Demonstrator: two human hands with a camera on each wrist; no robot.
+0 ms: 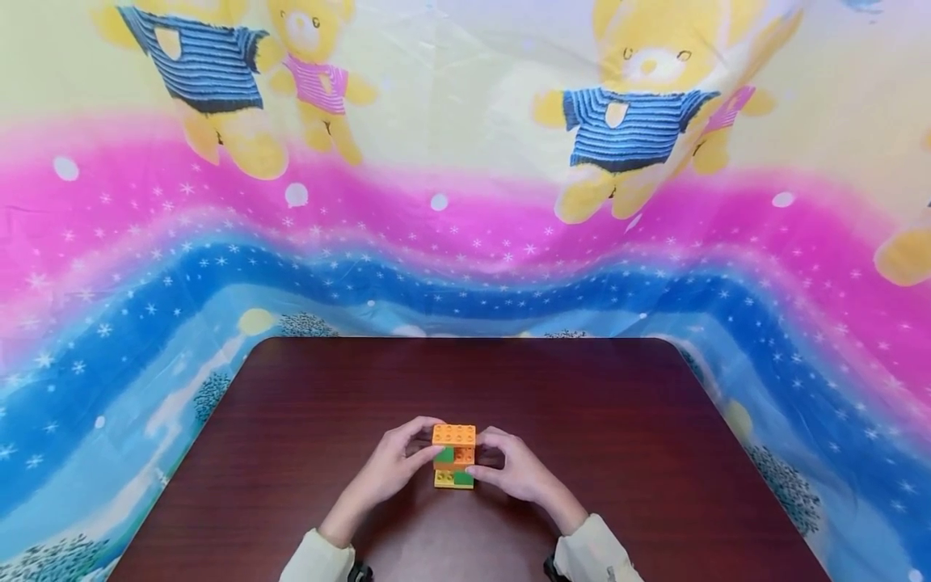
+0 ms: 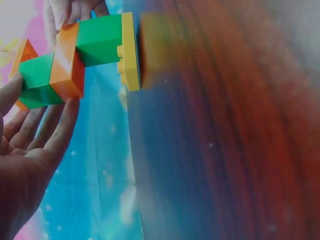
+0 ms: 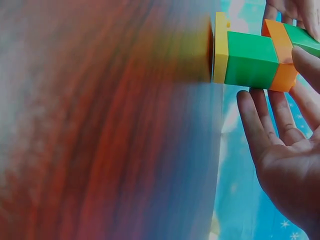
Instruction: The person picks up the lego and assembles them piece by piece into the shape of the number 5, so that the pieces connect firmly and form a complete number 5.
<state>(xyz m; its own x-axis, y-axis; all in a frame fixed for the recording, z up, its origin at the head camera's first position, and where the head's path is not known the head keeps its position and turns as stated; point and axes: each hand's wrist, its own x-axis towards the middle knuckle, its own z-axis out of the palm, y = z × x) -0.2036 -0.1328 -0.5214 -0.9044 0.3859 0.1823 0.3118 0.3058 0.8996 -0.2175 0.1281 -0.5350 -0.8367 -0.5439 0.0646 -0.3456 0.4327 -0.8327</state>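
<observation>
A tower of toy building bricks stands on the dark table, in front of the person. At its bottom is a thin yellow plate; a green brick sits on the right part of it. Above lies an orange brick, then a second green brick at the left, and an orange brick with studs on top. The left hand holds the upper part, thumb on the upper green brick and fingers behind. The right hand grips the right side, its thumb by the middle orange brick.
The brown wooden table has rounded far corners and reflects the tower. Behind and around it hangs a cloth printed with bears, snowflakes and pink and blue bands.
</observation>
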